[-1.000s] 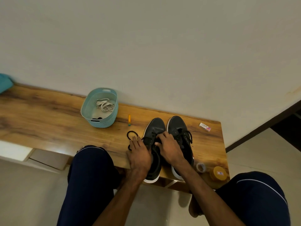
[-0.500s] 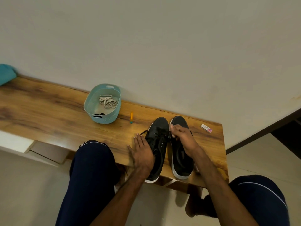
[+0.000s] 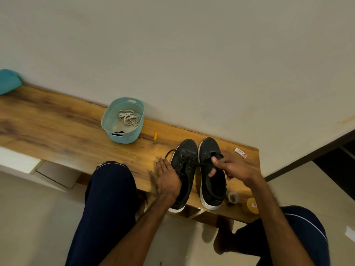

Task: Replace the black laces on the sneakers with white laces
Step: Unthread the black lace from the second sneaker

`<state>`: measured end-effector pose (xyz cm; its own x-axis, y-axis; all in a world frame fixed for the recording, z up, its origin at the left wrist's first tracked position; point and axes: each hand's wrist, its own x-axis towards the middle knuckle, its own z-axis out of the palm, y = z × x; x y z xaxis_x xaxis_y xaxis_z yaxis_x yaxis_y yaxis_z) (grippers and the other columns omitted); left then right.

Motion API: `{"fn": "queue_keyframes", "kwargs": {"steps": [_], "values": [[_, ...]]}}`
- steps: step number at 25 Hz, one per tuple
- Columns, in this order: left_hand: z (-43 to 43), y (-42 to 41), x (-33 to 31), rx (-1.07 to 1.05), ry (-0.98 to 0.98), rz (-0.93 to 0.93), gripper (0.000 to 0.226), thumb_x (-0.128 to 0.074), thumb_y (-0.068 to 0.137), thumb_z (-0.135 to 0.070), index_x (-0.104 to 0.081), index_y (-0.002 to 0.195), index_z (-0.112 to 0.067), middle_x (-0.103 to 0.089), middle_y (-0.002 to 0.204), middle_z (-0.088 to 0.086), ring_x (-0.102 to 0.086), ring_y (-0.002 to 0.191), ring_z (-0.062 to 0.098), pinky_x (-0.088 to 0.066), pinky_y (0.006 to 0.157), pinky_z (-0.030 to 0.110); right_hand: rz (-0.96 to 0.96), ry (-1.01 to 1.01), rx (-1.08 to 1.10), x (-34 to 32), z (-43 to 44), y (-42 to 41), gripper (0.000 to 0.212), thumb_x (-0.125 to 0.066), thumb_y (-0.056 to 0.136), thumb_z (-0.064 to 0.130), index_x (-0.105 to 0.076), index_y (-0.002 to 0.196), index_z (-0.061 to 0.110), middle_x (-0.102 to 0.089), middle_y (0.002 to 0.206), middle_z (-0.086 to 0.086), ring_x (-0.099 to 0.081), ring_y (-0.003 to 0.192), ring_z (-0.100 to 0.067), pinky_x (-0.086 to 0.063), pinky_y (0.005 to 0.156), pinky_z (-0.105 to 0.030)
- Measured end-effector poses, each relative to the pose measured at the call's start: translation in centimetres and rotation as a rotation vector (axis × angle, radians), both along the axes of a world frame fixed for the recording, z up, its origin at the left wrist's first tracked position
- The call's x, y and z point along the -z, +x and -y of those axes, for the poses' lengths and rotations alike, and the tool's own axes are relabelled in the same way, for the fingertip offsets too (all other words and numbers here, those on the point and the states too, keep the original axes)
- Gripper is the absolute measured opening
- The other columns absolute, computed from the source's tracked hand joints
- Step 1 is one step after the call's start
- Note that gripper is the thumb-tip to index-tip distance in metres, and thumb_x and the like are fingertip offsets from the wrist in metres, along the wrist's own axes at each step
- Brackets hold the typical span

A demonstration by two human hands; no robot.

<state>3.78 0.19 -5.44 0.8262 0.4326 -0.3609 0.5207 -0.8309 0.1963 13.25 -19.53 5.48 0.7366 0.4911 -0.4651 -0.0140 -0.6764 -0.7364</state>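
Right hand (image 3: 230, 167) has dragged lace (image 3: 199, 164) toward 3 o'clock.
It pinches the lace; flat left hand (image 3: 166, 179) pins shoe (image 3: 185, 148) at 9 o'clock.

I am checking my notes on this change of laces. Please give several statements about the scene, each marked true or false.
1. The white laces lie in the teal basket. True.
2. The right hand holds a white lace. False: it pinches a black lace.
3. The left hand rests flat on the left sneaker. True.
4. The teal basket stands on the floor. False: it stands on the wooden table.
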Motion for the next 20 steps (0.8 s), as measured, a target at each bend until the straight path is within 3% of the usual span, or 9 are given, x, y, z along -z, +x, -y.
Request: {"fn": "queue_keyframes", "kwargs": {"steps": [3,5,7,8,12,15,18,20], "values": [[0.3,-0.2,-0.2,0.008,-0.027,0.014,0.087,-0.046,0.099,-0.041,0.005,0.154,0.001,0.007,0.164,0.019,0.002,0.152,0.034,-0.014,0.119,0.060,0.377,-0.491,-0.049,2.7,-2.4,-1.3,0.039,-0.053,0.095,0.056,-0.067,0.107,0.022,-0.070,0.095,0.005,-0.065,0.088,-0.014,-0.052,0.073,-0.032],[0.6,-0.4,-0.4,0.024,-0.046,0.020,0.084,-0.045,0.099,-0.039,0.004,0.155,-0.001,0.006,0.164,0.018,0.001,0.152,0.033,-0.014,0.120,0.058,0.693,-0.580,-0.052,4.0,-5.0,-2.7,0.033,-0.057,0.095,0.047,-0.063,0.113,0.020,-0.062,0.111,-0.003,-0.062,0.096,-0.022,-0.054,0.071,-0.035],[0.9,-0.3,-0.5,0.036,-0.064,0.038,0.079,-0.044,0.100,-0.038,0.001,0.156,-0.002,0.001,0.165,0.016,-0.003,0.153,0.031,-0.015,0.119,0.056,0.948,-0.564,-0.104,4.8,-7.0,-3.5,0.031,-0.063,0.094,0.042,-0.066,0.106,0.014,-0.054,0.117,-0.009,-0.058,0.098,-0.027,-0.054,0.063,-0.036],[1.0,-0.2,-0.6,0.037,-0.082,0.053,0.075,-0.041,0.101,-0.038,-0.003,0.156,-0.003,-0.003,0.165,0.015,-0.006,0.153,0.030,-0.016,0.119,0.055,0.979,-0.545,-0.125,5.3,-7.6,-3.7,0.032,-0.063,0.094,0.042,-0.067,0.102,0.012,-0.053,0.117,-0.010,-0.056,0.100,-0.027,-0.055,0.063,-0.036],[1.3,-0.1,-0.8,0.087,-0.139,0.107,0.062,-0.029,0.105,-0.039,-0.013,0.156,-0.008,-0.015,0.164,0.010,-0.016,0.151,0.024,-0.019,0.121,0.049,0.759,-0.531,-0.169,7.3,-7.9,-3.8,0.025,-0.048,0.102,0.036,-0.064,0.107,0.016,-0.059,0.112,-0.001,-0.054,0.106,-0.022,-0.051,0.072,-0.035],[1.1,-0.1,-0.9,0.100,-0.160,0.108,0.057,-0.025,0.106,-0.037,-0.019,0.155,-0.008,-0.021,0.163,0.010,-0.021,0.150,0.023,-0.021,0.120,0.050,0.699,-0.226,0.068,5.8,-6.7,-3.1,0.015,-0.055,0.100,0.028,-0.066,0.093,0.020,-0.061,0.095,0.005,-0.056,0.093,-0.014,-0.043,0.067,-0.026],[0.7,0.1,-1.0,0.077,-0.172,0.086,0.054,-0.027,0.106,-0.036,-0.029,0.151,-0.006,-0.034,0.157,0.012,-0.033,0.144,0.026,-0.030,0.115,0.050,0.637,0.125,0.359,2.8,-4.3,-1.6,0.012,-0.060,0.097,0.022,-0.070,0.091,0.020,-0.065,0.091,0.006,-0.057,0.088,-0.010,-0.039,0.073,-0.019],[0.6,0.0,-1.3,0.076,-0.181,0.070,0.051,-0.031,0.105,-0.035,-0.035,0.146,-0.005,-0.044,0.149,0.013,-0.043,0.136,0.028,-0.037,0.110,0.049,0.626,0.115,0.394,1.7,-2.2,-1.2,0.011,-0.060,0.097,0.023,-0.070,0.094,0.019,-0.066,0.097,0.002,-0.058,0.093,-0.013,-0.040,0.075,-0.021]]}}
